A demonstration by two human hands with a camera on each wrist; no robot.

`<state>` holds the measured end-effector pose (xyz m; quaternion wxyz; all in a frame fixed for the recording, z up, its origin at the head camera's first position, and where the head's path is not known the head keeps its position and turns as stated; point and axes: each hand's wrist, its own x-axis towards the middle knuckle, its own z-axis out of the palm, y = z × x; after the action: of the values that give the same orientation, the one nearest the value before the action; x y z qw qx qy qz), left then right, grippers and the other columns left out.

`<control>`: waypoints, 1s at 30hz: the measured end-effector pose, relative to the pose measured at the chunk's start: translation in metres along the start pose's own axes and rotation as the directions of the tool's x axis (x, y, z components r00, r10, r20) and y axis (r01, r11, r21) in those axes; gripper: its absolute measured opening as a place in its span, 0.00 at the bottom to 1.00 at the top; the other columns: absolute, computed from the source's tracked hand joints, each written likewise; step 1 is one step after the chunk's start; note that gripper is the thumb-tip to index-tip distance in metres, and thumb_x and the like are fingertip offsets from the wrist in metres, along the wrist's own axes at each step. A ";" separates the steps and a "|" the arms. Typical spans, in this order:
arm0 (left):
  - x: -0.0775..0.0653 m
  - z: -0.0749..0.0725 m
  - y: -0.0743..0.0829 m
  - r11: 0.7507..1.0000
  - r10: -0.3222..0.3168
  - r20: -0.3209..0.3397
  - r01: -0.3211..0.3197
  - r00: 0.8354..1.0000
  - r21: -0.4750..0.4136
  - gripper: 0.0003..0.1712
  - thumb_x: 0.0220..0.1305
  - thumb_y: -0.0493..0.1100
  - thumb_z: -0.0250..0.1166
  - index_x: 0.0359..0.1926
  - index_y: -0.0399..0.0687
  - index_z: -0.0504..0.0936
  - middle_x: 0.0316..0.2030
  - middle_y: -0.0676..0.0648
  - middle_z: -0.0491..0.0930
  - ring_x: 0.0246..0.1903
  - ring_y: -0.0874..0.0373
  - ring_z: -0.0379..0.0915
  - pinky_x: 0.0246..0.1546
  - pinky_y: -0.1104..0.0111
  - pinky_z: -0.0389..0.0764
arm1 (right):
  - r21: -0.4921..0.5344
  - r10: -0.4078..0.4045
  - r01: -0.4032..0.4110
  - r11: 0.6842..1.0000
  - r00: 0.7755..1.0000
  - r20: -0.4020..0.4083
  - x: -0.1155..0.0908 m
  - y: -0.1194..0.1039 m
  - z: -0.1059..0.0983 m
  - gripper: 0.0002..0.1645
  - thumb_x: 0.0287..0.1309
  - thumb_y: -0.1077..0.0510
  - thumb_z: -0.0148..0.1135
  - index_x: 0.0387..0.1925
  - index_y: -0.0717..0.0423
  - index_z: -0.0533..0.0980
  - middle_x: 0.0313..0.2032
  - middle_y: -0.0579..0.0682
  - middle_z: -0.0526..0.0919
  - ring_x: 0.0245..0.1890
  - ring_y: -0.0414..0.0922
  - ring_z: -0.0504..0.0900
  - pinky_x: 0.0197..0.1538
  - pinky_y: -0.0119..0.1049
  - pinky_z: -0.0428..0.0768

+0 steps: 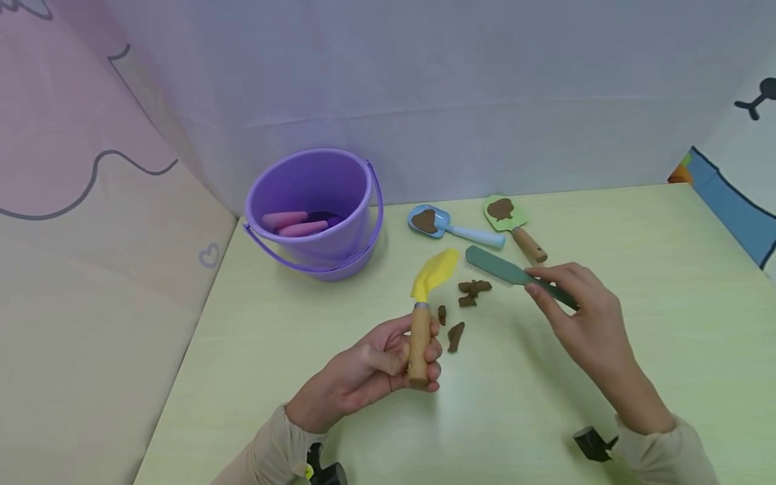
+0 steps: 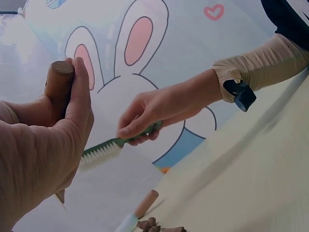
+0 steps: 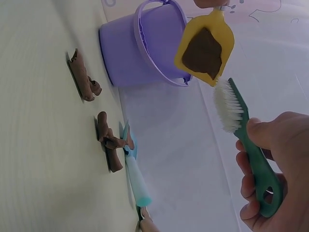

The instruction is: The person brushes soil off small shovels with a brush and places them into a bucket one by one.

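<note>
Currently, purple bucket [image 1: 341, 236]: it is standing in the upper left of the head view, with two pink pieces [image 1: 303, 229] resting inside.
Blue shovel [image 1: 469, 234]: it is lying just right of upper centre, a brown patch [image 1: 424, 220] covering much of its scoop.
Light green shovel [image 1: 515, 223]: it is lying just beside the blue one, bearing brown too, its wooden handle slanting toward the lower right.
Brown pieces [image 1: 475, 288]: they are lying loose near the middle of the frame, between the hands, the two lowest sitting nearer the left one.
Pale tabletop [image 1: 242, 377]: it is supporting all of these, with a cloth backdrop [image 1: 485, 101] rising behind.
In the way: the brush's back is hiding its bristles from the head view, and the left palm is blocking most of the trowel in the left wrist view.
Yellow trowel [image 1: 419, 333]: it is being held up at mid-frame, blade uppermost; the right wrist view is showing brown on the blade.
Green brush [image 1: 500, 268]: it is pointing leftward, bristles coming close to the blade's edge; contact cannot be told.
Left hand [image 1: 382, 360]: it is reaching in from lower centre, grasping the wooden handle between thumb and curled fingers.
Right hand [image 1: 588, 316]: it is coming from the lower right, back upward, thumb and fingers gripping the brush.
</note>
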<state>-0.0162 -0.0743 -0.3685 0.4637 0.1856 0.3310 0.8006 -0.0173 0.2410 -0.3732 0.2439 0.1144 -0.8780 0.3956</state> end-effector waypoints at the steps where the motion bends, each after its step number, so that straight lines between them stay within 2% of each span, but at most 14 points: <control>1: 0.000 0.000 0.001 1.000 -0.002 -0.004 0.002 1.000 0.005 0.28 0.65 0.47 0.70 0.60 0.48 0.68 0.44 0.54 0.78 0.46 0.62 0.82 0.57 0.63 0.83 | -0.001 -0.001 0.001 1.000 1.000 0.000 0.000 0.000 0.000 0.22 0.56 0.72 0.73 0.53 0.55 0.86 0.43 0.49 0.86 0.46 0.23 0.74 0.47 0.08 0.72; 9: -0.004 0.000 0.003 0.995 -0.020 -0.053 0.025 0.998 0.093 0.33 0.65 0.51 0.70 0.64 0.44 0.68 0.45 0.52 0.82 0.45 0.59 0.85 0.57 0.59 0.85 | -0.036 -0.013 0.013 0.999 1.000 0.001 -0.003 0.003 -0.003 0.20 0.57 0.71 0.73 0.51 0.57 0.86 0.42 0.50 0.85 0.46 0.22 0.73 0.45 0.10 0.70; 13: -0.006 0.001 0.003 0.987 -0.027 -0.091 0.041 0.995 0.155 0.35 0.70 0.49 0.67 0.70 0.37 0.66 0.45 0.49 0.85 0.45 0.56 0.87 0.56 0.56 0.86 | -0.050 -0.013 0.013 0.999 1.000 0.004 -0.004 0.005 -0.006 0.19 0.57 0.71 0.73 0.51 0.58 0.86 0.42 0.51 0.85 0.46 0.21 0.73 0.45 0.08 0.71; 15: -0.007 0.002 0.003 0.981 -0.044 -0.130 0.067 0.991 0.180 0.35 0.73 0.46 0.66 0.71 0.34 0.64 0.45 0.48 0.86 0.44 0.55 0.88 0.56 0.56 0.86 | -0.054 -0.015 0.016 0.998 1.000 0.003 -0.004 0.006 -0.006 0.19 0.57 0.71 0.73 0.51 0.58 0.86 0.42 0.51 0.85 0.46 0.21 0.73 0.45 0.08 0.71; 18: -0.008 0.002 0.001 0.968 -0.061 -0.213 0.110 0.975 0.225 0.31 0.74 0.41 0.65 0.70 0.33 0.65 0.44 0.47 0.86 0.42 0.54 0.89 0.55 0.55 0.87 | -0.059 -0.020 0.020 0.998 1.000 0.004 -0.004 0.006 -0.007 0.19 0.57 0.71 0.73 0.51 0.58 0.86 0.42 0.51 0.85 0.46 0.21 0.73 0.44 0.09 0.71; 23: -0.008 0.001 -0.003 0.931 -0.060 -0.364 0.183 0.929 0.314 0.24 0.69 0.38 0.68 0.61 0.38 0.72 0.41 0.46 0.87 0.39 0.54 0.88 0.47 0.58 0.89 | -0.053 -0.017 0.018 0.998 1.000 0.015 -0.003 0.003 -0.006 0.21 0.56 0.71 0.74 0.51 0.57 0.86 0.42 0.49 0.85 0.46 0.21 0.73 0.44 0.08 0.72; 26: -0.008 -0.001 -0.004 0.911 -0.056 -0.421 0.218 0.905 0.349 0.21 0.67 0.38 0.70 0.57 0.40 0.74 0.38 0.48 0.87 0.37 0.55 0.87 0.43 0.58 0.90 | -0.050 -0.017 0.018 0.999 1.000 0.022 -0.002 0.002 -0.006 0.21 0.57 0.71 0.74 0.52 0.56 0.86 0.43 0.49 0.85 0.46 0.21 0.73 0.45 0.08 0.72; 30: -0.007 -0.001 -0.006 0.893 -0.051 -0.458 0.246 0.887 0.378 0.20 0.64 0.36 0.71 0.54 0.40 0.75 0.33 0.49 0.84 0.34 0.57 0.86 0.41 0.55 0.91 | -0.056 -0.020 0.021 0.998 0.999 0.028 -0.001 -0.001 -0.005 0.21 0.57 0.70 0.74 0.52 0.55 0.86 0.43 0.49 0.85 0.46 0.20 0.73 0.45 0.08 0.72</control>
<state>-0.0100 -0.0793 -0.3733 0.3871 0.0716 0.6063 0.6909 -0.0143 0.2440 -0.3705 0.2390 0.1220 -0.8908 0.3667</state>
